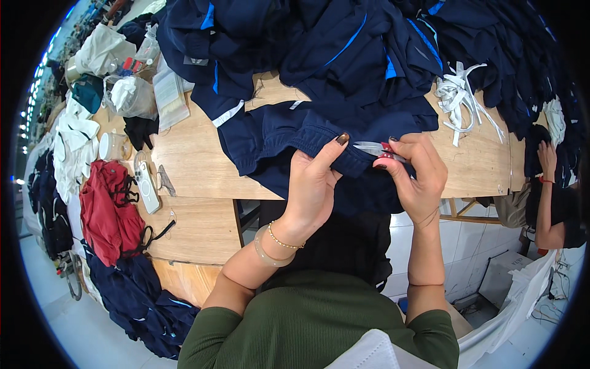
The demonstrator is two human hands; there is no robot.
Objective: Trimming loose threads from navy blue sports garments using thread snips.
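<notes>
Pinched between the thumb and fingers of my left hand [312, 190] is the gathered elastic waistband of a navy garment [270, 130]. The cloth lies across the table's near edge and hangs down in front of me. My right hand [420, 175] is closed round small thread snips [369, 147] with red grips. Their pale blades point left toward the waistband, close by my left thumb. Whether the blade tips touch the cloth, I cannot tell.
Navy garments with blue trim [344, 49] are heaped along the far side. White cords [460, 101] lie at right, beyond them a co-worker's arm [547, 203]. At left are a red garment [110, 209], a phone [146, 184], a jar [113, 146] and a plastic bag [138, 101] on the wooden table [190, 227].
</notes>
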